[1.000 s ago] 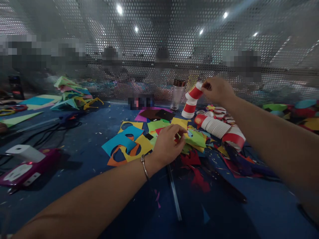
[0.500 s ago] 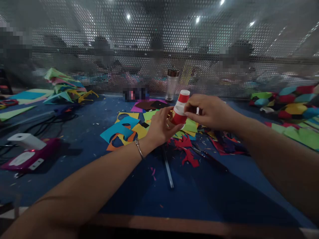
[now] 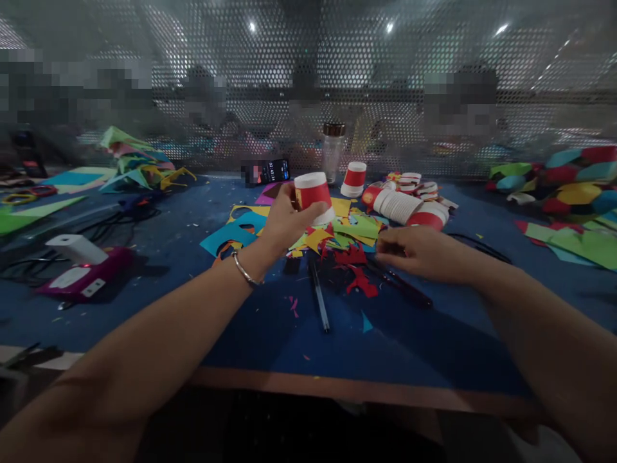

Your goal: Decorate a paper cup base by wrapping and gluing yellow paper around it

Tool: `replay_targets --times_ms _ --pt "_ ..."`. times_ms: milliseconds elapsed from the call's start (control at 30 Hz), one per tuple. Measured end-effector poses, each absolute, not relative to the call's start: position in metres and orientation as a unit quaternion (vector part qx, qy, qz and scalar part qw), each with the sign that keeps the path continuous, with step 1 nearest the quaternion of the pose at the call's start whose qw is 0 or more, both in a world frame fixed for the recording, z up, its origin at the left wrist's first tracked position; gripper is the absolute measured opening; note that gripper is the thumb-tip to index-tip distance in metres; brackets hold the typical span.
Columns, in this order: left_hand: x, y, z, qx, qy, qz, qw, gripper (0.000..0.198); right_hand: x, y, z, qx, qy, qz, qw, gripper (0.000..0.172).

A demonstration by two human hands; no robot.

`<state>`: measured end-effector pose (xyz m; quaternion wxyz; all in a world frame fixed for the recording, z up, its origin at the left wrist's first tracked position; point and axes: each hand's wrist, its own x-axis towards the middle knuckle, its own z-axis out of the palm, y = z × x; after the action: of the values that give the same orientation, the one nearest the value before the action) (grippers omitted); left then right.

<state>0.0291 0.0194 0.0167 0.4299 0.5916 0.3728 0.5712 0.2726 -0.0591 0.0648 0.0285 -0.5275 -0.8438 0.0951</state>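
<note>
1. Red-and-white paper cup (image 3: pixel 312 194) is up off the worktop (image 3: pixel 385 360), held above the near side of the coloured paper scraps (image 3: pixel 359 226). It appears upside down, wide rim lowest, and tilted a little.

2. Left hand (image 3: pixel 284 222) alone now has it: the thumb lies across the front of the red wall, while the other fingers go round the side and behind, partly hidden. The grip looks light, which in my judgement suits a thin wall that could dent.

3. Half a second ago both hands were at this cup, and a second ago the right one was lifting at it beside the bottle (image 3: pixel 332 154). So the handover looks finished.

4. Right hand (image 3: pixel 419 254) has dropped away to the near right of the scraps. Its fingers are bent and no cup is in them; whether they touch a scrap or the dark tool (image 3: pixel 409 290) just below, I cannot tell.

5. Standing cup (image 3: pixel 354 179) is inverted on the worktop, apart from the held one. Nested cups (image 3: pixel 398 206) lie on their side to its right.

6. Pen (image 3: pixel 319 299) lies in front of the scraps, with red offcuts (image 3: pixel 362 283) to its right.
</note>
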Motion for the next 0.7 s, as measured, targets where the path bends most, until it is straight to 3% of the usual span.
replay_targets --times_ms 133,300,433,700 --pt "0.025 -0.002 0.019 0.550 0.366 0.553 0.507 0.044 0.276 -0.067 0.058 -0.518 -0.846 0.116 -0.059 0.021" --pt "0.025 -0.020 0.022 0.527 0.343 0.519 0.579 0.050 0.275 -0.071 0.055 -0.524 -0.843 0.112 -0.043 0.017" --pt "0.021 -0.015 0.027 0.510 0.327 0.558 0.567 0.062 0.277 -0.069 0.051 -0.539 -0.830 0.136 -0.039 0.015" --pt "0.013 0.000 0.023 0.512 0.390 0.565 0.516 0.047 0.278 -0.067 0.057 -0.590 -0.797 0.112 -0.062 0.022"
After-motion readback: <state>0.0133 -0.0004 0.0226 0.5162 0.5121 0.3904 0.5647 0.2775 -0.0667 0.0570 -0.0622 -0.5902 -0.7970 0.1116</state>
